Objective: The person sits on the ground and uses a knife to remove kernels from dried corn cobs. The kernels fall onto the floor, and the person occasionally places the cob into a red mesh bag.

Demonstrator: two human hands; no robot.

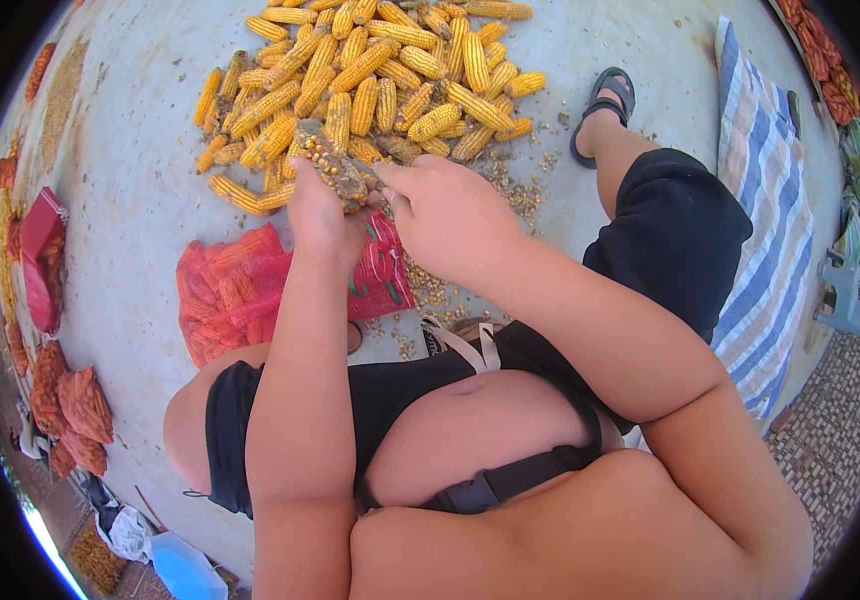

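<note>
My left hand (327, 217) grips a dark, discoloured corn cob (330, 166) with patchy yellow kernels on its upper part. My right hand (454, 212) is closed around a thin dark tool (362, 166), whose point reaches the cob's side. The kind of tool cannot be told, since its handle is inside the hand. Just beyond both hands lies a heap of yellow corn ears (355, 75) on the concrete floor. Below my left hand rests a red mesh sack (227, 289) filled with corn ears. Loose kernels (430, 285) are scattered under my right hand.
A striped woven sheet (764, 225) lies to the right, near a grey plastic stool (844, 296). Filled mesh sacks (85, 405) and a red bag (44, 262) line the left side. A sandaled foot (604, 112) is beside the heap. A blue umbrella (184, 568) shows at lower left.
</note>
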